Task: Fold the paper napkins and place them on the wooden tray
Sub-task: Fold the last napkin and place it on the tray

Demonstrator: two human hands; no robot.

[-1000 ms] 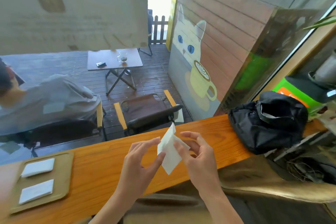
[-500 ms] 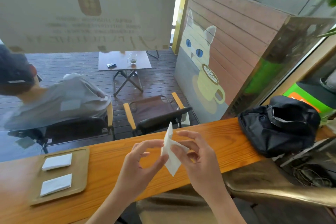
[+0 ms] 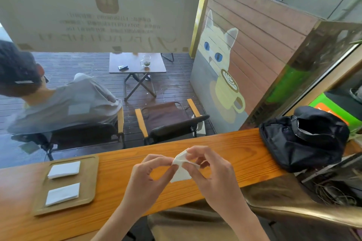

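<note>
A white paper napkin (image 3: 181, 170) is held above the wooden counter (image 3: 225, 148) between both hands. My left hand (image 3: 146, 184) pinches its left edge with thumb and forefinger. My right hand (image 3: 213, 172) grips its right side, fingers curled over the top, hiding part of the sheet. The napkin is partly folded and creased. At the left, a wooden tray (image 3: 89, 178) lies on the counter with two folded white napkins, one at the far end (image 3: 64, 169) and one nearer to me (image 3: 62, 193).
A black bag (image 3: 301, 139) sits on the counter's right end. Behind the counter is a glass window; outside, a person (image 3: 58, 103) sits in a chair beside a small table (image 3: 137, 62). A curved metal rail (image 3: 293, 209) runs at the lower right.
The napkin has gone from an upright, opened sheet to a smaller, more folded shape lower between my hands. The view has shifted right, so the tray appears further in.
</note>
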